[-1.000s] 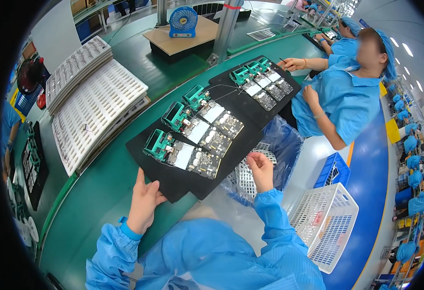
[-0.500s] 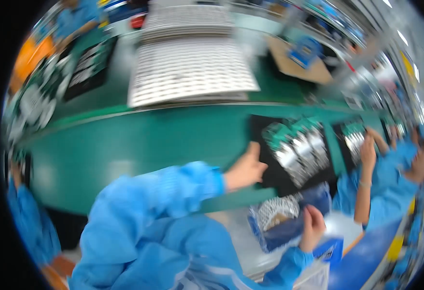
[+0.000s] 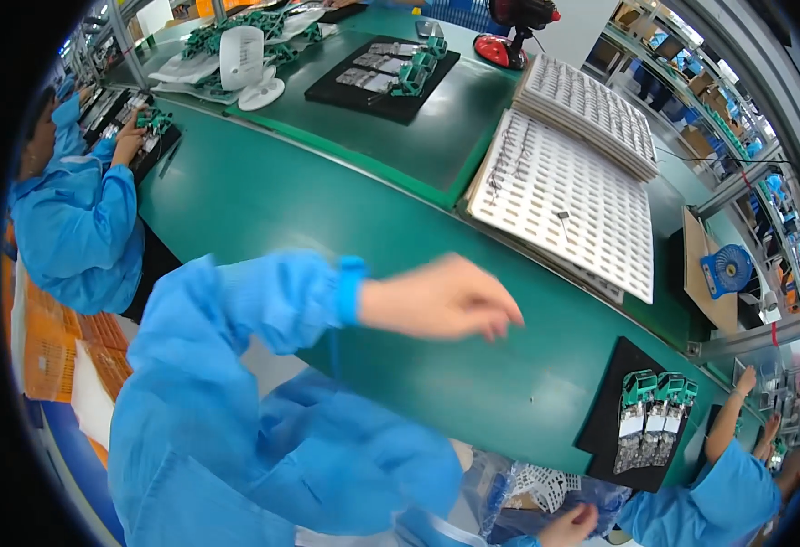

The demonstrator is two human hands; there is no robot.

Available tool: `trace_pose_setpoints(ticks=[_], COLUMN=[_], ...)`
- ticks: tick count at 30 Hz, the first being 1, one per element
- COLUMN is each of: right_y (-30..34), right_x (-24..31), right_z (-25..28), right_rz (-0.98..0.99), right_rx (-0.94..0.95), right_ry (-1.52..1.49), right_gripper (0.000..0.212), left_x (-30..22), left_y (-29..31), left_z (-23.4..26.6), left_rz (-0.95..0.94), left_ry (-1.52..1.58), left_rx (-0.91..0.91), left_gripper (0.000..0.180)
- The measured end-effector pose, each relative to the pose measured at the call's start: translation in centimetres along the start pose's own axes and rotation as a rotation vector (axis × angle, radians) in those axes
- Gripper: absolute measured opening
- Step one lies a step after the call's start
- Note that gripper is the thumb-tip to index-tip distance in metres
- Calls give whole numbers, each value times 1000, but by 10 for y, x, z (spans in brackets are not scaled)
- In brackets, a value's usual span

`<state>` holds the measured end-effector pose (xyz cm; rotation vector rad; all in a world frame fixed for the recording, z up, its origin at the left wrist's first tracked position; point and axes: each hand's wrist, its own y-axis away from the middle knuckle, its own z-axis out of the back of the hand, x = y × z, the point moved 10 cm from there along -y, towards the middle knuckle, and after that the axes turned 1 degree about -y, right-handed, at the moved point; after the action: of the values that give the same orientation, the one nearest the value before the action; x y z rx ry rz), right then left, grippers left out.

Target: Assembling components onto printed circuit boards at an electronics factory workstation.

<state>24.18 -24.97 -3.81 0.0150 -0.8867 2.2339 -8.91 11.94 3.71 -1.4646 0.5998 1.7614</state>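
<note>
Hovering open and empty over the green belt (image 3: 263, 210), the left hand (image 3: 441, 299) reaches toward white perforated trays (image 3: 564, 196); the right hand (image 3: 566, 526) touches a clear bag (image 3: 509, 483), grip unclear.

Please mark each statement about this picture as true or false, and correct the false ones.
1. The left hand is stretched out above the green belt, holding nothing. True.
2. The right hand is high in the air above the white grid trays. False: it is low at the picture's bottom edge, beside a clear plastic bag.
3. A black mat with green-topped circuit boards lies on the belt to the right of the left hand. True.
4. The white grid trays lie in front of the left hand, across the belt. True.
5. The small blue fan stands on the black mat. False: it stands on a brown board beyond the trays.
</note>
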Motion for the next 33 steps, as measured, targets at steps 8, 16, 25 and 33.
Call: trace_pose_setpoints(ticks=[8, 16, 25, 33], right_y=[-4, 23, 21, 11], right_x=[198, 292, 306, 321], right_z=[-41, -87, -100, -89], right_rz=[86, 103, 173, 239], right_rx=[234, 388, 395, 381], right_ry=[-646, -660, -475, -425], right_gripper=[8, 5, 6, 5], left_x=[105, 194, 247, 238], left_y=[111, 148, 126, 101], left_z=[327, 477, 545, 471], left_rz=[277, 611, 802, 643], left_ry=[-226, -996, -480, -22], left_rx=[-947, -1196, -1270, -1090], left_gripper=[36, 70, 51, 37])
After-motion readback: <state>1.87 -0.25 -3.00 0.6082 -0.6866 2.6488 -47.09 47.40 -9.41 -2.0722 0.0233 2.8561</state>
